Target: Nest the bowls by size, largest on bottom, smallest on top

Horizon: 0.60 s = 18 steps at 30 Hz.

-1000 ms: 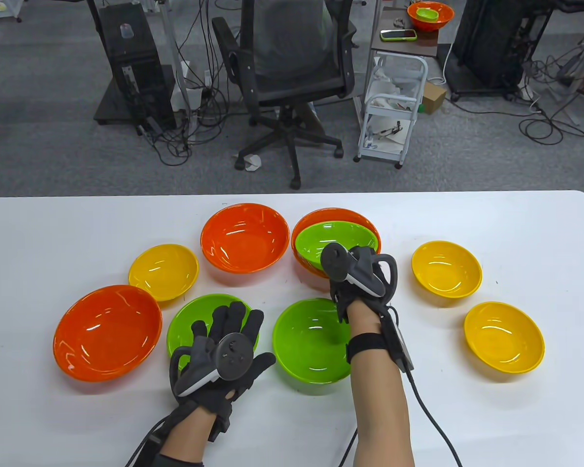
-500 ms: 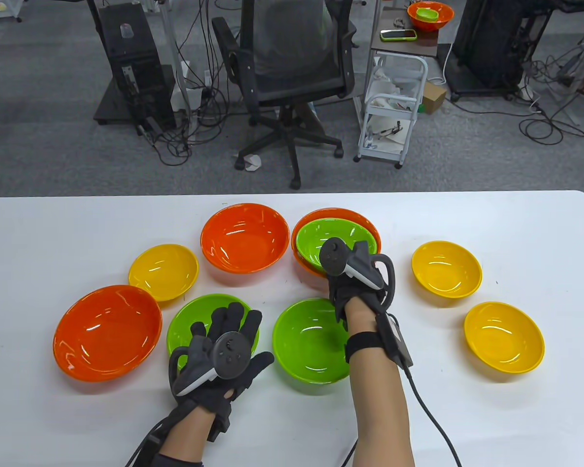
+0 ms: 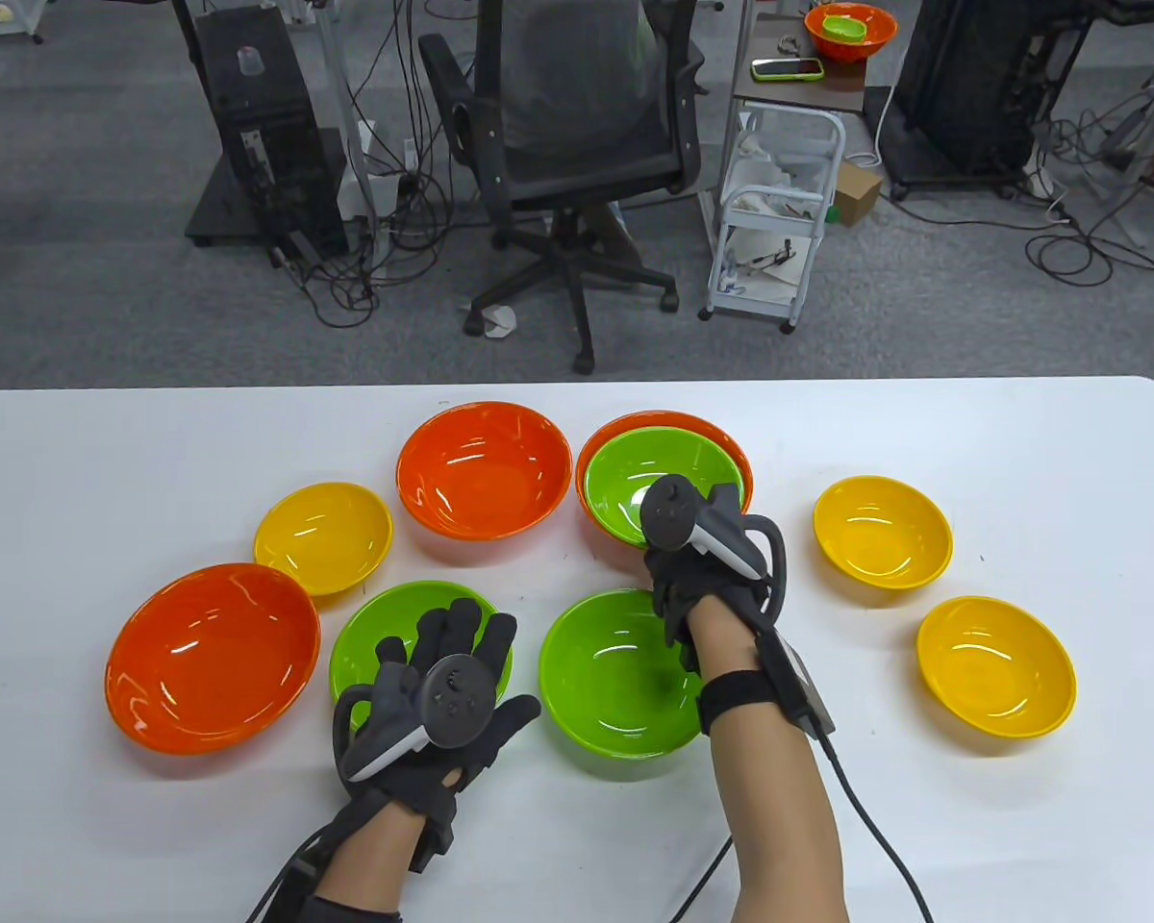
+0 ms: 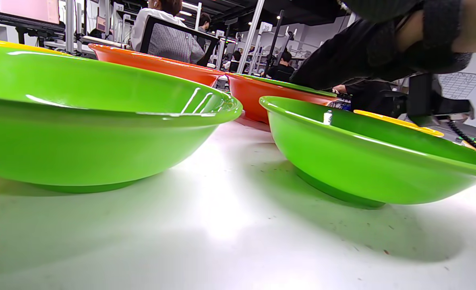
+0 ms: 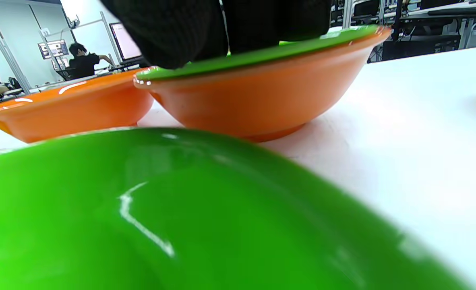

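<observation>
White table [image 3: 1019, 433], green bowl [image 3: 661, 471] in orange bowl [image 3: 604, 444], fingers [image 5: 181, 36] on rim.

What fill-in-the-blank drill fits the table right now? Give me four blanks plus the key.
1. The green bowl under the right hand sits inside an ____ bowl.
2. The number of yellow bowls on the table is ____.
3. The left hand lies over the near rim of a ____ bowl.
4. The number of orange bowls with nothing inside is ____.

Missing words: orange; three; green; two
</observation>
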Motion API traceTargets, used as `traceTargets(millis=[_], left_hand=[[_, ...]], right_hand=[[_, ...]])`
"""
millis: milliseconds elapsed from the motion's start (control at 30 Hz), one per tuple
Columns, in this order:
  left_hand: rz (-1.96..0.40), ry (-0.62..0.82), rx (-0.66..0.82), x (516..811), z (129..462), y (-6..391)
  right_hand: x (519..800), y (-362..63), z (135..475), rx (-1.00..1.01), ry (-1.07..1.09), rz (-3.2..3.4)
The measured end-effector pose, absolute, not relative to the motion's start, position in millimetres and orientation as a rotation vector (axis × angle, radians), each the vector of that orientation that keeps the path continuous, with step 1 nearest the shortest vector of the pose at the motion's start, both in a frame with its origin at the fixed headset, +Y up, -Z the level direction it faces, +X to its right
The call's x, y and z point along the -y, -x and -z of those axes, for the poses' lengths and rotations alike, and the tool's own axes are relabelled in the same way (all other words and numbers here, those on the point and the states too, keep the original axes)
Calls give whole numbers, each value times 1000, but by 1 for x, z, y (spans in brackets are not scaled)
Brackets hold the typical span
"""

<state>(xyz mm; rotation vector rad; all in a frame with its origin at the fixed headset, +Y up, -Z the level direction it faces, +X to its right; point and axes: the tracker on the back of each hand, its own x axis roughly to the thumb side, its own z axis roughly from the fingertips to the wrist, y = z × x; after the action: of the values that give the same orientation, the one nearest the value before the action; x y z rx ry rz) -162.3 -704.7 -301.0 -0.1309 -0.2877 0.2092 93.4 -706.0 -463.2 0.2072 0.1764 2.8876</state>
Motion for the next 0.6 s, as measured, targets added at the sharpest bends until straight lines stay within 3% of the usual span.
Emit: traceTargets(millis=[267,600], left_hand=[[-204,124,288,704,301,162],[-235,110,296,700,296,163]], right_hand=[[680,-132,420,8,-164,-2920],[688,-193,363,130,46,-3001]])
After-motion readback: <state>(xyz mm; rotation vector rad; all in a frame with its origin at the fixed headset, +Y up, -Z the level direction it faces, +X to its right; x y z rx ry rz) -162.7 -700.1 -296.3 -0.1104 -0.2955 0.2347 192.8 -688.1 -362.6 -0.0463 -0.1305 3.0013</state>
